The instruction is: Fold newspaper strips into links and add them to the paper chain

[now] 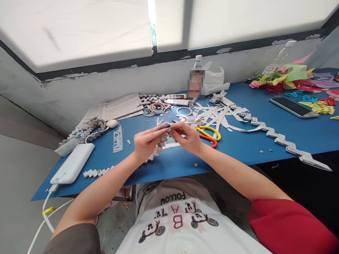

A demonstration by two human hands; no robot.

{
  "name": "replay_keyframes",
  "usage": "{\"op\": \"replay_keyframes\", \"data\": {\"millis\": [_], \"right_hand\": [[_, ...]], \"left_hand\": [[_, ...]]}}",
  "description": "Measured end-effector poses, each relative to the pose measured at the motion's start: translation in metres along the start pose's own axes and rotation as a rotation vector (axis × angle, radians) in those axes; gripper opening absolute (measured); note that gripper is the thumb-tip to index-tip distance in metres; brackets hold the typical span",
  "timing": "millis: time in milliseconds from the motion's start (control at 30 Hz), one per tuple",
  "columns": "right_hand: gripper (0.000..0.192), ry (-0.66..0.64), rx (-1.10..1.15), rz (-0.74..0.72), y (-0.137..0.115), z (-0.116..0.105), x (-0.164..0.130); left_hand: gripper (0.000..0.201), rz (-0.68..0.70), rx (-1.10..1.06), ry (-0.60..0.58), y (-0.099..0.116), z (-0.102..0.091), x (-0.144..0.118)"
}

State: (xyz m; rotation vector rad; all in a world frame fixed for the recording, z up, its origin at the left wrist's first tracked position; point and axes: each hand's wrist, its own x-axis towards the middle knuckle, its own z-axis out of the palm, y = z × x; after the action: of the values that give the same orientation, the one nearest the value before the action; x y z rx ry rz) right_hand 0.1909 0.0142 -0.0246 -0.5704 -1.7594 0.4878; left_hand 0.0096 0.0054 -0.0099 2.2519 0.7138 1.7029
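Note:
My left hand and my right hand meet over the front middle of the blue table. Their fingertips pinch a zigzag chain of folded printed paper, which hangs down between them. A small dark folded end sticks up at the fingertips; the exact grip is partly hidden. Just beyond my right hand lie scissors with yellow and red handles. Cut paper strips are heaped behind them. Another folded paper chain stretches out to the right, and a short one rests near the front left edge.
At left are a white power bank with cables, a clear ruler and a thick paper chain. Newspapers, tape rings and a bottle stand behind. A phone and coloured papers lie right.

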Motion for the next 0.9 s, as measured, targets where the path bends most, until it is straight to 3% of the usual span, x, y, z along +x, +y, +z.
{"op": "replay_keyframes", "data": {"millis": [233, 333, 467, 733, 900], "right_hand": [[0.012, -0.005, -0.079, 0.002, 0.002, -0.001, 0.0], [0.01, -0.001, -0.113, 0.024, 0.002, -0.001, 0.0], [0.008, 0.012, -0.153, 0.074, 0.001, 0.001, 0.001], [0.007, -0.019, -0.189, 0.152, 0.002, 0.001, 0.002], [0.01, -0.073, -0.091, 0.228, 0.002, 0.001, 0.004]], "left_hand": [[0.016, -0.059, 0.067, 0.025, 0.002, 0.002, 0.002], [0.01, -0.165, 0.041, 0.022, 0.006, 0.004, 0.004], [0.018, -0.326, -0.029, -0.038, 0.009, 0.006, 0.007], [0.023, -0.461, -0.123, -0.106, 0.004, 0.006, 0.014], [0.03, -0.705, -0.276, -0.134, -0.006, 0.005, 0.018]]}}
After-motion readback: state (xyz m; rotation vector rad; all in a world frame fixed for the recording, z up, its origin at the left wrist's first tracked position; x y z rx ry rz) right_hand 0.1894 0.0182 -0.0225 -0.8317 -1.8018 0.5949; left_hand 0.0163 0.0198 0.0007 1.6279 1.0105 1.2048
